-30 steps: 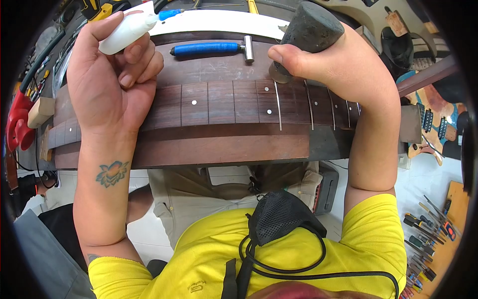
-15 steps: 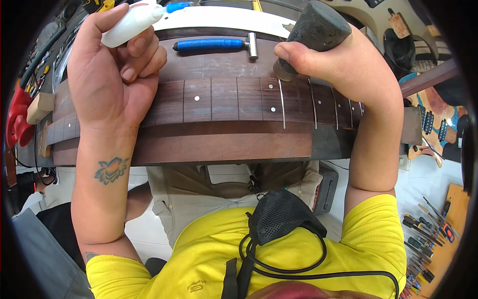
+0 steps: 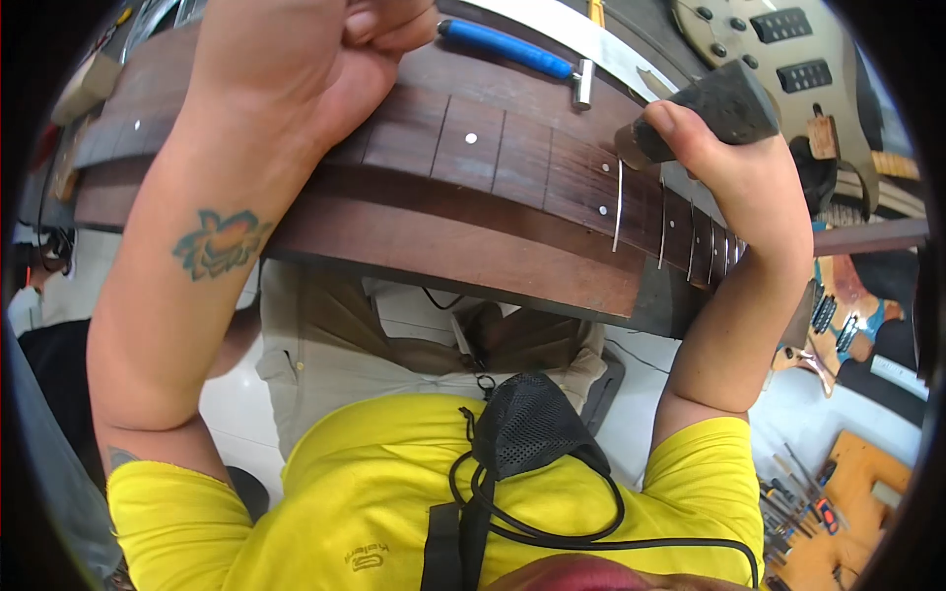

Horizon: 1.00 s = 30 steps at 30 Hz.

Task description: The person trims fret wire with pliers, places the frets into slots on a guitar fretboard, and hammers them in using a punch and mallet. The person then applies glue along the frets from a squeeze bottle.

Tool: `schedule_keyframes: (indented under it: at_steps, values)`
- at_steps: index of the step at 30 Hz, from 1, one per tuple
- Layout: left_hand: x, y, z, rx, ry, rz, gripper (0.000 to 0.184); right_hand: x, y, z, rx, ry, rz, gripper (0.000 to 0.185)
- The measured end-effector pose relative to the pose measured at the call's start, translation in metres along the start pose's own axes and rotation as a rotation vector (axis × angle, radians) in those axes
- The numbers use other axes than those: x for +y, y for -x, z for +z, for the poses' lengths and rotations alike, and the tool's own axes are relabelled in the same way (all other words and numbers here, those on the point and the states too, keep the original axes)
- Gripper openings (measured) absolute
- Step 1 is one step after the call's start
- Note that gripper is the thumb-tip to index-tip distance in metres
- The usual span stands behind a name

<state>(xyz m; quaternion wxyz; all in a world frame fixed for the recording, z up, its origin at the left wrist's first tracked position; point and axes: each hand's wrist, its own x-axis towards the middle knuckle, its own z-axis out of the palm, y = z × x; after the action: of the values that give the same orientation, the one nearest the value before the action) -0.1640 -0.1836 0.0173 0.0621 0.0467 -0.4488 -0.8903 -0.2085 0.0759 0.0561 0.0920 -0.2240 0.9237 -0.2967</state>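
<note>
At the top left, my left hand [image 3: 305,74] is partly cut off by the frame edge, its visible fingers curled; what they hold is out of view. My right hand [image 3: 734,163] grips a dark, tapered block [image 3: 724,103], whose narrower end is at the upper end of a silvery fret wire [image 3: 618,207]. This wire lies across a dark wooden fretboard [image 3: 522,163] with round pale dots. More fret wires [image 3: 662,231] sit to its right, while the slots on the left hold no wire. Beyond the board lies a small hammer [image 3: 512,47] with a blue handle.
A reddish-brown board [image 3: 473,246] runs along the near edge of the bench. A white curved strip [image 3: 562,34] lies behind the hammer. Guitar bodies [image 3: 724,44] are at the upper right, and tools lie on an orange-brown board [image 3: 857,483] at the lower right.
The view has shifted and tilted. My left hand is now larger and higher in view, and the white bottle it held has left the frame. My right hand still grips the dark block.
</note>
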Motion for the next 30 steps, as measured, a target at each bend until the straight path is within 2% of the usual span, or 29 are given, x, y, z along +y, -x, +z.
schedule_keyframes:
  at_steps: [2, 4, 6, 7, 11, 13, 17, 20, 26, 30]
  values:
    - [-0.008, -0.001, -0.002, 0.026, 0.136, 0.054, 0.034, -0.004, 0.0, 0.001, 0.062, 0.056, 0.065, 0.036]
    - [0.002, -0.001, -0.006, 0.004, 0.1, -0.016, 0.032, -0.004, 0.0, 0.0, 0.045, 0.048, 0.071, 0.036]
    - [0.0, 0.0, -0.007, -0.029, -0.075, 0.128, 0.03, -0.002, 0.0, 0.0, 0.039, 0.026, 0.091, 0.035]
    - [-0.009, -0.003, -0.012, -0.034, 0.043, 0.122, 0.029, 0.0, 0.0, -0.001, 0.044, 0.004, 0.079, 0.035]
    - [0.0, 0.005, -0.003, -0.059, 0.041, 0.088, 0.028, 0.008, -0.001, 0.003, 0.071, -0.021, 0.01, 0.037]
    - [0.001, 0.018, 0.008, -0.031, 0.016, 0.172, 0.028, 0.006, -0.001, 0.002, 0.065, -0.005, 0.022, 0.037]
    - [0.002, 0.02, 0.011, -0.016, 0.003, 0.17, 0.028, 0.012, -0.003, 0.001, 0.055, -0.012, -0.012, 0.038]
    - [0.003, 0.021, 0.012, 0.016, -0.031, 0.176, 0.027, 0.008, -0.001, 0.0, 0.047, 0.014, 0.009, 0.037]
    - [0.001, 0.02, 0.01, -0.054, 0.011, 0.186, 0.026, 0.008, -0.002, 0.0, 0.042, -0.007, 0.014, 0.037]
    - [0.002, 0.021, 0.012, 0.008, -0.011, 0.193, 0.024, 0.009, -0.002, 0.001, 0.078, 0.029, 0.037, 0.037]
